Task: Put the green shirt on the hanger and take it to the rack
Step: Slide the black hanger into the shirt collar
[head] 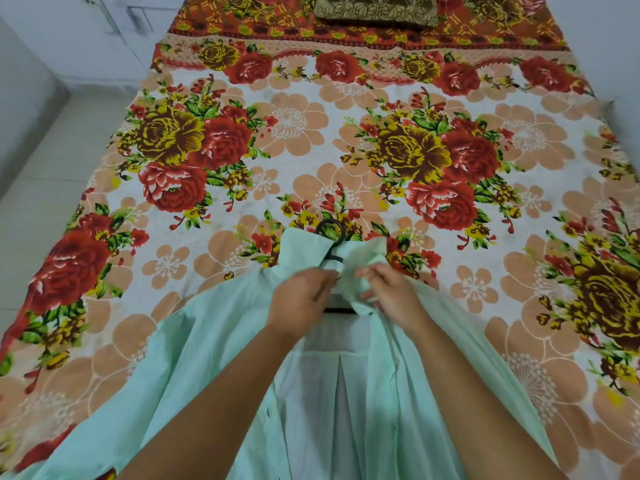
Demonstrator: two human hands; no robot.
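1. Pale mint-green thin cotton shirt (214, 341) lying open on the bed, draped over a thin black plastic hanger (333, 259); collar bunched round the hanger neck, body and sleeves spreading away from the hanger toward the lower frame edge.
2. Hanger lying flat on the bed; round hook poking out past the collar, dark cross bar showing inside the open shirt just below the hands.
3. Left hand (301, 299) just left of the hanger neck; grip closed in a pinch on the left collar fabric.
4. Right hand (388, 292) just right of the hanger neck; grip curled tight, pinching a bunched fold of the right collar fabric.
5. Fingertips of both hands close together over the hanger middle; bare forearms over the shirt body.
6. Under the hanger: white floral bed sheet (346, 133) with red and yellow roses and peach blossoms.
7. Well beyond the hanger hook, at the far end of the bed: dark brown cushion with gold pattern (377, 8).
8. Well left of the hanger, off the bed edge: pale tiled floor (45, 188), white cabinet fronts (104, 29) behind it.
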